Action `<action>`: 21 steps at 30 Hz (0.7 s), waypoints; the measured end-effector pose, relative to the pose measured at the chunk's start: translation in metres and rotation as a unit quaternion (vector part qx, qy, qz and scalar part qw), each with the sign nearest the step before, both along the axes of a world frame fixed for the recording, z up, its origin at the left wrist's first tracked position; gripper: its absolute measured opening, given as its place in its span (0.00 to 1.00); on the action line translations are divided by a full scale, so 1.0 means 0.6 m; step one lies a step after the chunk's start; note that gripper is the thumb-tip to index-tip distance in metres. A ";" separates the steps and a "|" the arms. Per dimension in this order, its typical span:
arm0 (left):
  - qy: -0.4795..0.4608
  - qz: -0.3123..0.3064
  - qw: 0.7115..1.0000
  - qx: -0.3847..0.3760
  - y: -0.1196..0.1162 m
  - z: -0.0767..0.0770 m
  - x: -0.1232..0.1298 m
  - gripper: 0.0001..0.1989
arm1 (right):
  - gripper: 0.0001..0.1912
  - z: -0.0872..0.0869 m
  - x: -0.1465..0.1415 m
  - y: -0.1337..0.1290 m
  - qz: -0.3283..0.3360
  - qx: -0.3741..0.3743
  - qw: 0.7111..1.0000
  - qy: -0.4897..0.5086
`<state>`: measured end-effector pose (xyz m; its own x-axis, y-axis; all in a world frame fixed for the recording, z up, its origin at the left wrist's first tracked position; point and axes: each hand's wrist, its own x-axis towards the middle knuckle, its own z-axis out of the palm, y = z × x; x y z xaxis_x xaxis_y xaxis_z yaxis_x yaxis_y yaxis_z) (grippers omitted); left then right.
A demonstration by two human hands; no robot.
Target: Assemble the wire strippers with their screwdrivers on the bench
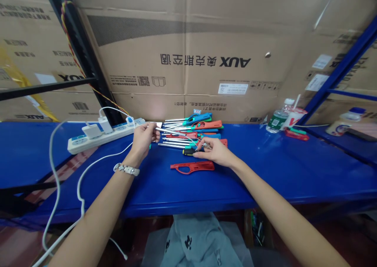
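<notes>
My left hand (143, 139), fingers pinched, grips a thin metal lighter tube (171, 131) near its far end. From the tube a thin wire runs toward my right hand (216, 151), which is closed on a small pale part, mostly hidden by the fingers. A red lighter casing half (193, 166) lies on the blue table just in front of my right hand. Beside those fingers is the black and yellow handle (188, 151) of a tool. Behind both hands lie several utility lighters (200, 118) with blue, orange and red handles, their metal tubes pointing left.
To the left, a white power strip (118, 132) carries plugged-in chargers, with white cables (81, 184) looping past my left arm. A clear bottle (278, 119) and a white-red cup (294, 117) stand at right. A cardboard wall (176, 31) rises behind the blue table (265, 172).
</notes>
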<state>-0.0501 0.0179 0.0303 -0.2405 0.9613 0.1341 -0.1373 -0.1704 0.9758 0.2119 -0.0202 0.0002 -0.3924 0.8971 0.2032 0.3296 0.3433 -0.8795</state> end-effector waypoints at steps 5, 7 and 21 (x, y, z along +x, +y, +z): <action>-0.019 -0.022 1.000 0.000 -0.012 0.007 0.000 0.06 | 0.16 -0.014 -0.002 0.004 -0.024 0.029 0.999 -0.011; -0.022 -0.024 0.999 -0.011 -0.016 0.007 0.001 0.07 | 0.15 -0.016 -0.002 0.004 -0.035 0.047 0.998 -0.025; 0.180 -0.027 0.983 -0.035 -0.021 -0.008 -0.013 0.11 | 0.14 -0.002 -0.004 -0.006 -0.032 0.063 0.991 -0.116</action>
<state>-0.0579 0.0055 0.0256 -0.1382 0.9814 0.1335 0.2128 -0.1022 0.9717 0.2096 -0.0237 -0.0009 -0.3853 0.8948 0.2256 0.5421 0.4172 -0.7294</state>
